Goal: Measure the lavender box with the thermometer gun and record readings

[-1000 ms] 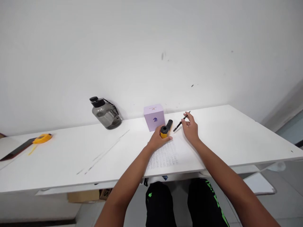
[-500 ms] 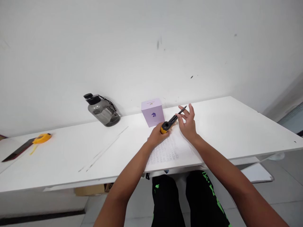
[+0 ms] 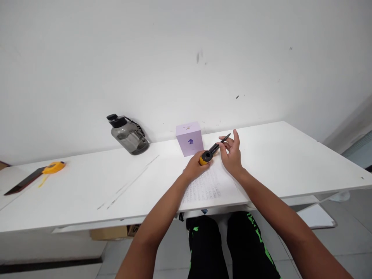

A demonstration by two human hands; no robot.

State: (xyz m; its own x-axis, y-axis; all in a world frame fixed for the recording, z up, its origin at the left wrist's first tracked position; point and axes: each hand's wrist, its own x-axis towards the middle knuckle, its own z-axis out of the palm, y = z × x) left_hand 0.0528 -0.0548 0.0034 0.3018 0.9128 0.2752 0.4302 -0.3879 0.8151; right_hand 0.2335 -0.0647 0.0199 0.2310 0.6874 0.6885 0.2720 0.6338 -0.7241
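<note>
My left hand (image 3: 193,166) is closed around a yellow-and-black hand tool (image 3: 206,156) with a round hole in its black end. The tool slants up and right over a sheet of paper (image 3: 205,188) covered in rows of writing. At its far end, my right hand (image 3: 231,158) pinches a slim, dark, pointed piece (image 3: 227,137) between thumb and fingers, the index finger raised. Whether this piece is part of the tool or separate I cannot tell. Just behind my left hand stands a light purple box (image 3: 190,141) with a dark emblem.
Left of the box, a grey translucent bottle (image 3: 130,137) with a black cap stands by the wall. A yellow tape measure (image 3: 54,167) lies at far left beside a flat dark object (image 3: 24,181). The white table (image 3: 139,197) has dark scuff lines. A cardboard box (image 3: 109,233) sits below.
The view has shifted slightly. Both hands keep their hold, and the fingers of my right hand have moved only a little around the pointed piece.
</note>
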